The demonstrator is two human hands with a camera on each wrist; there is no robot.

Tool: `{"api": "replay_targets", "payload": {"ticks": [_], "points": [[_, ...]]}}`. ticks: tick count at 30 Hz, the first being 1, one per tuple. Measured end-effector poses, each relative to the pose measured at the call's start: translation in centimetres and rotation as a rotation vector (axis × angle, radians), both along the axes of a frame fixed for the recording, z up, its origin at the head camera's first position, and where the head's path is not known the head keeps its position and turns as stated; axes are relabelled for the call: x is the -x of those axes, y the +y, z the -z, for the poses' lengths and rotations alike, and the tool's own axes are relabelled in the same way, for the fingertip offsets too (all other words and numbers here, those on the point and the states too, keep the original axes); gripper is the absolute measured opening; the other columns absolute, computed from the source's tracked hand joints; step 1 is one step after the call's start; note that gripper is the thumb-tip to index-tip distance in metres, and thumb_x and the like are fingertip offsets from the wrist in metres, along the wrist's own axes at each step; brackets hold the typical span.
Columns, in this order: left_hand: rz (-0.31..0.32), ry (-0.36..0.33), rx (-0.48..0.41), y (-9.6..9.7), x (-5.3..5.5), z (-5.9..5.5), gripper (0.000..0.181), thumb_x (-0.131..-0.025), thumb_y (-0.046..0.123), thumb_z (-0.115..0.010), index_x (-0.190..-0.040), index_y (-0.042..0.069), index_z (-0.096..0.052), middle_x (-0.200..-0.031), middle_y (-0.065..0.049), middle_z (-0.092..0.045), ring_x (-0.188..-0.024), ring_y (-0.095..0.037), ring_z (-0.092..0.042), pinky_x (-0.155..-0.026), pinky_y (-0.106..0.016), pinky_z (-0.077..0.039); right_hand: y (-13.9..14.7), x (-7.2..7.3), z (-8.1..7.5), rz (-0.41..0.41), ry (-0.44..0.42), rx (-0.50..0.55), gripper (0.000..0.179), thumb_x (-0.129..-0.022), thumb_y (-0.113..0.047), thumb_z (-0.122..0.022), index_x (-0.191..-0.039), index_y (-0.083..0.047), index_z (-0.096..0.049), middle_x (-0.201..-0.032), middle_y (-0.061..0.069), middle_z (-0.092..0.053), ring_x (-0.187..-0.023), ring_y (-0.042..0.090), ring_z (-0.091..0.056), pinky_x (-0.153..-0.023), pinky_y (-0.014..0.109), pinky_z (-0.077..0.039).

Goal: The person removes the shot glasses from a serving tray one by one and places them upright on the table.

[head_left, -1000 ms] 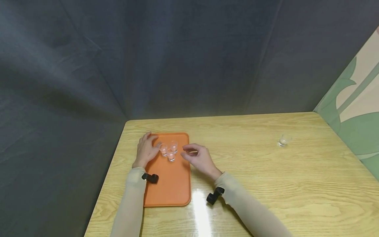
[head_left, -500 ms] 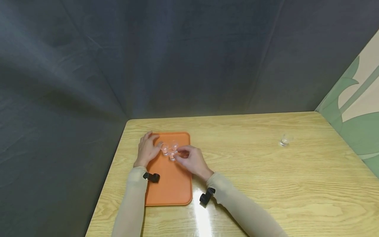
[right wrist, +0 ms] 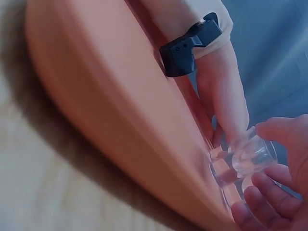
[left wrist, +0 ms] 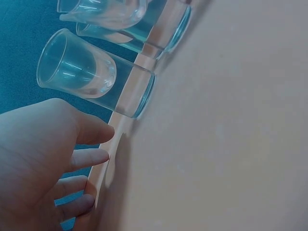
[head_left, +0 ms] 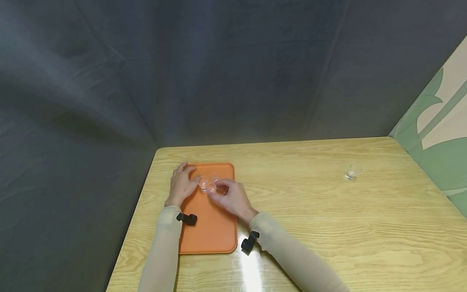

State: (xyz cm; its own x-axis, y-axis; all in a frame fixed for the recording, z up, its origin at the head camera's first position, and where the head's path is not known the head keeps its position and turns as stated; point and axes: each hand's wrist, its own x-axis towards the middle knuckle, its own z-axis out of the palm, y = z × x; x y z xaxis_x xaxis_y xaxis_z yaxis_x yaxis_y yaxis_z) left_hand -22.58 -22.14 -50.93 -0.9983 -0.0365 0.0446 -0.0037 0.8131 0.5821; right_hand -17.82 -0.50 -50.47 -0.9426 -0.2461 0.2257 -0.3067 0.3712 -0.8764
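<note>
On the orange tray stand clear, thick-bottomed shot glasses, close together near its far end. My right hand pinches the front shot glass between thumb and fingers, as the right wrist view shows with the glass near the thumb tip. Behind it is another glass, partly covered by my right fingers. My left hand lies at the tray's left side, its fingers relaxed and holding nothing. In the left wrist view, the left shot glass stands just beyond the left thumb, apart from it.
A further clear shot glass stands far to the right on the wooden table. A dark curtain hangs along the back and left side. A patterned green and pale surface borders the right side.
My right hand has moved left over the tray from its right edge and taken hold of the front shot glass, which has shifted slightly away from me. My left hand has stayed in place.
</note>
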Motion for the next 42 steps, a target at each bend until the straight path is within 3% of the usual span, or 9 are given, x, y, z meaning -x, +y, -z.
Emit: {"api": "replay_targets", "payload": {"ticks": [22,42], "points": [[-0.004,-0.002,0.01,-0.04,-0.12,0.0,0.05,-0.104,0.031,-0.064,-0.145,0.004,-0.064,-0.169,-0.02,-0.036,-0.157,-0.044,-0.031,-0.128,-0.063,-0.025,-0.49,-0.27,0.38,0.016,0.007,-0.018,0.035,-0.084,-0.019,-0.088,-0.114,-0.004,-0.078,-0.099,0.008,-0.079,-0.082,0.014,-0.071,-0.075,0.022,-0.058],[-0.002,-0.021,-0.006,-0.2,0.0,0.15,0.05,-0.104,0.03,-0.063,-0.147,0.005,-0.063,-0.171,-0.02,-0.034,-0.158,-0.044,-0.029,-0.129,-0.063,-0.023,0.14,-0.47,0.61,0.009,0.027,0.104,0.036,-0.083,-0.012,-0.086,-0.116,-0.002,-0.077,-0.109,0.013,-0.079,-0.092,0.025,-0.076,-0.083,0.034,-0.065]]}}
